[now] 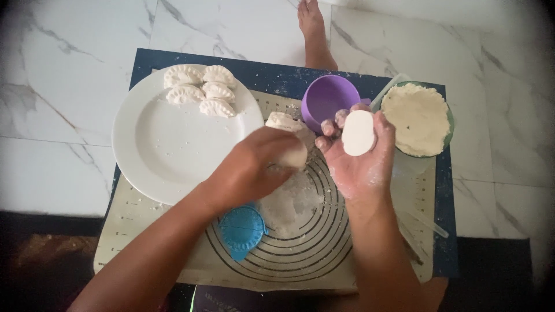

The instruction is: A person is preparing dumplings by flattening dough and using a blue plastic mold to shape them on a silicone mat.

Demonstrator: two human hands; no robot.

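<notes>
My right hand, dusted with flour, is turned palm up and holds a flat oval dough disc on its fingers. My left hand is closed around a ball of dough just left of it, above a pile of flour on the pastry mat. Another lump of dough lies behind the left hand, beside the purple cup. A blue dumpling press lies shut on the mat under my left wrist.
A white plate at the left carries several shaped dumplings along its far rim. A green bowl of filling stands at the right. A dark blue mat lies under everything on the marble floor. A bare foot shows at the top.
</notes>
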